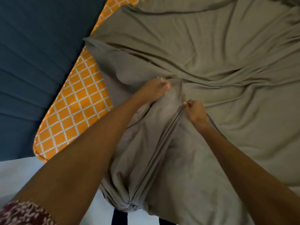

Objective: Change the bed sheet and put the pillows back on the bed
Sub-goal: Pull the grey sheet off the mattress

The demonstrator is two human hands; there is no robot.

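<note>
Both hands gather the wrinkled grey-brown bed sheet, which covers most of the bed out to the far right: the left hand has its fingers curled into a bunched fold, and the right hand pinches a ridge just beside it. The orange mattress with a white grid pattern lies bare on the left. Pulling from the middle could drag the sheet further off that side, or the thin folds could slip from the pinch.
</note>
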